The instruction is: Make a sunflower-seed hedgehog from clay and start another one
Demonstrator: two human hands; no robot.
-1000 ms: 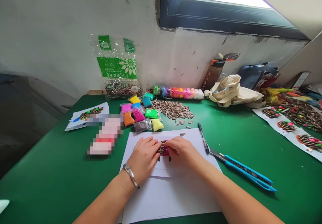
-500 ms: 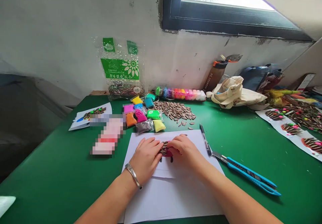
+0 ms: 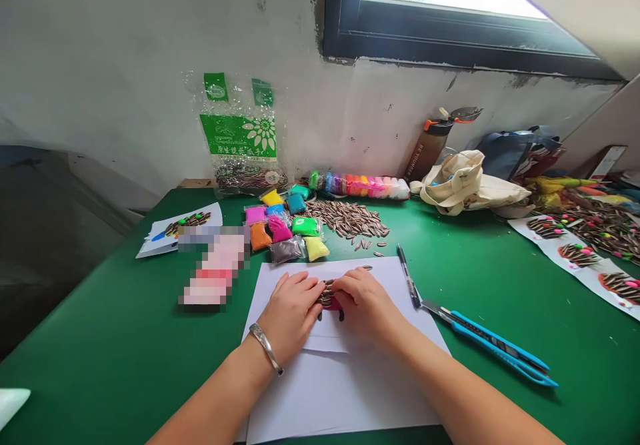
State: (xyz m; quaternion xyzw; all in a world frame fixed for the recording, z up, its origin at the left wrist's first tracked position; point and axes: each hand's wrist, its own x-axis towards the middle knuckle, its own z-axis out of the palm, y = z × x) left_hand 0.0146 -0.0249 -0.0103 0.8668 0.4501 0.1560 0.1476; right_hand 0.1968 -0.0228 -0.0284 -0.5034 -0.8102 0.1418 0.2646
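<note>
On the white paper [image 3: 345, 391] lies a small figure of magenta clay [image 3: 331, 303] covered with striped sunflower seeds [image 3: 327, 293], with dark feet below it. My left hand [image 3: 293, 308], a silver bangle at its wrist, rests flat on the paper; its fingers are stretched out and its fingertips touch the figure's left side. Bent over the right side is my right hand [image 3: 367, 298], thumb and fingers pressed together at the seeds. Whatever is between those fingertips is hidden. One loose seed [image 3: 367, 267] sits on the paper just beyond the right hand.
Behind the paper are a seed pile [image 3: 350, 221] and several clay packets [image 3: 280, 228]. To the right lie a pen [image 3: 409, 275] and a blue cutter [image 3: 495, 348], blade toward the paper. Finished seed pictures [image 3: 580, 255] are at far right; a bottle [image 3: 429, 148] stands by the wall.
Both hands stay almost in place over the figure. The right hand has shifted very slightly, and more of the loose seed beyond it shows.
</note>
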